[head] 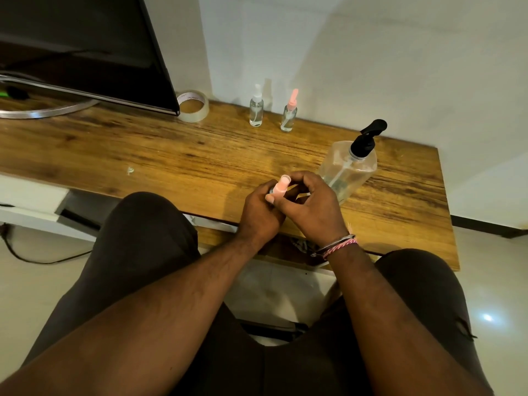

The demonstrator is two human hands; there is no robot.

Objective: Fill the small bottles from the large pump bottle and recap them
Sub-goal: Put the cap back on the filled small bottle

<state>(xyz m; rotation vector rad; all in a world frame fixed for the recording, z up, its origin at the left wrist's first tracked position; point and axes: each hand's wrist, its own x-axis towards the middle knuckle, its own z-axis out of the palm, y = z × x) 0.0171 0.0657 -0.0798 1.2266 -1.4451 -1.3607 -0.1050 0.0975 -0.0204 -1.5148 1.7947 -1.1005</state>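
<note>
— Two small bottles stand at the back of the desk [171, 155], near the wall; how are they capped?

— One small bottle with a white cap [256, 108] on the left, one small bottle with a pink cap [289, 114] just beside it on the right; both upright, both clear, both with their caps on.

— And the large pump bottle [347, 170]?

— Upright toward the right of the desk, clear with a black pump head; it stands just beyond the hands, close to the right hand [310, 205]; little liquid shows in it, only some at the bottom.

— What are the hands doing?

— They meet over the near edge of the desk; the left hand [261, 212] is curled round a third small bottle [275, 192], most of it hidden by the fingers; the right hand pinches the pink cap [281, 183] at its top, thumb on the near side and fingers curled over the far side; whether the cap is fully seated I cannot tell.

— Anything else on the desk?

— A roll of clear tape [193, 105] at the back, left of the two bottles; a dark monitor [85, 47] on a metal ring stand fills the far left; a bracelet [338, 245] of pink and white thread sits on the right wrist.
</note>
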